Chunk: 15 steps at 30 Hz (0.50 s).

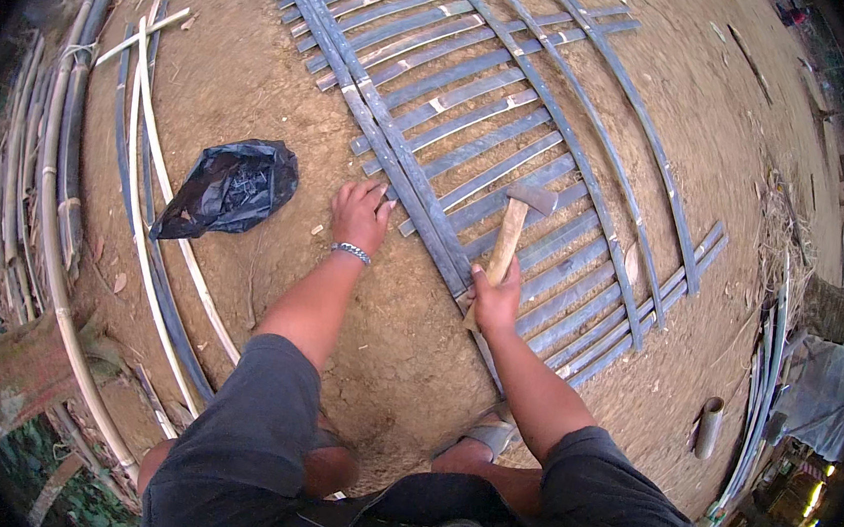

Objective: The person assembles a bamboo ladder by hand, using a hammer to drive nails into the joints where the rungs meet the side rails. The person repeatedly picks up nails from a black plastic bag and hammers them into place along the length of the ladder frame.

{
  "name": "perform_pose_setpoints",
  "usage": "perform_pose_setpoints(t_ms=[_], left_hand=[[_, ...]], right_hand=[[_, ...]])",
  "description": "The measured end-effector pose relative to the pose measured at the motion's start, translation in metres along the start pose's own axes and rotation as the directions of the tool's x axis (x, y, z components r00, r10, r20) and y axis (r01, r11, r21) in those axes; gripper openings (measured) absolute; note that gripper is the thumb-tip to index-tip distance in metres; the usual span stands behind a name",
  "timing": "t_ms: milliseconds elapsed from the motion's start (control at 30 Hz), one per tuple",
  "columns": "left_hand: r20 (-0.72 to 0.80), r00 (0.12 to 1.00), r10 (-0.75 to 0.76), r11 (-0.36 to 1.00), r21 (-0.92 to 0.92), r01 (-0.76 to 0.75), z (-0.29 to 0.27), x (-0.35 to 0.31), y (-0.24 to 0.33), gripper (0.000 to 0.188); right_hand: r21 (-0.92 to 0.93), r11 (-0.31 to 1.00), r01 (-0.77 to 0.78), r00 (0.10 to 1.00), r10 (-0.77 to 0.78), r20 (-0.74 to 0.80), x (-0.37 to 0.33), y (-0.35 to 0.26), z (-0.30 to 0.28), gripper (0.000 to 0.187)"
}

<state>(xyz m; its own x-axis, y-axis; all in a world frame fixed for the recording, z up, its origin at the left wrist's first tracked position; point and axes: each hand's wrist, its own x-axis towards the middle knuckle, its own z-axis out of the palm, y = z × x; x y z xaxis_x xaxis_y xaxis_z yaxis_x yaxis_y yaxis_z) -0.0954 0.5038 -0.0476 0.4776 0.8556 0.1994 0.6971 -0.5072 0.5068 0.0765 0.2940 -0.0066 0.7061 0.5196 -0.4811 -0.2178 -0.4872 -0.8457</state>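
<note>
My right hand (pixel 497 298) is closed round the wooden handle of a hatchet (pixel 510 239). Its dark metal head is raised over the slats of a bamboo panel (pixel 506 88). Beside the panel's near double rail (pixel 410 198), my left hand (pixel 359 220) is low over the dirt with its fingers curled together. Whatever those fingertips may pinch is too small to make out. To the left of that hand lies a crumpled black plastic bag (pixel 238 185), its mouth open on small thin bits, perhaps nails.
Loose pale and dark bamboo strips (pixel 150 159) lie at the left, beyond which long bamboo poles (pixel 64 132) are stacked. A short bamboo tube (pixel 709 427) rests on the dirt at the right. Further right are long thin strips (pixel 761 384) and a grey sheet (pixel 825 394).
</note>
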Motion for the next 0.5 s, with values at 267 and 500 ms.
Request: perform_pose_setpoints(t_ms=[267, 500], left_hand=[[-0.050, 0.998, -0.043, 0.999, 0.018, 0.044, 0.009, -0.003, 0.003, 0.031], [-0.053, 0.995, -0.084, 0.996, -0.017, 0.083, 0.009, -0.002, 0.004, 0.033]], right_hand=[[-0.050, 0.998, 0.033, 0.999, -0.033, 0.002, 0.000, 0.002, 0.000, 0.074], [-0.024, 1.000, -0.008, 1.000, 0.009, 0.026, -0.002, -0.004, 0.000, 0.077]])
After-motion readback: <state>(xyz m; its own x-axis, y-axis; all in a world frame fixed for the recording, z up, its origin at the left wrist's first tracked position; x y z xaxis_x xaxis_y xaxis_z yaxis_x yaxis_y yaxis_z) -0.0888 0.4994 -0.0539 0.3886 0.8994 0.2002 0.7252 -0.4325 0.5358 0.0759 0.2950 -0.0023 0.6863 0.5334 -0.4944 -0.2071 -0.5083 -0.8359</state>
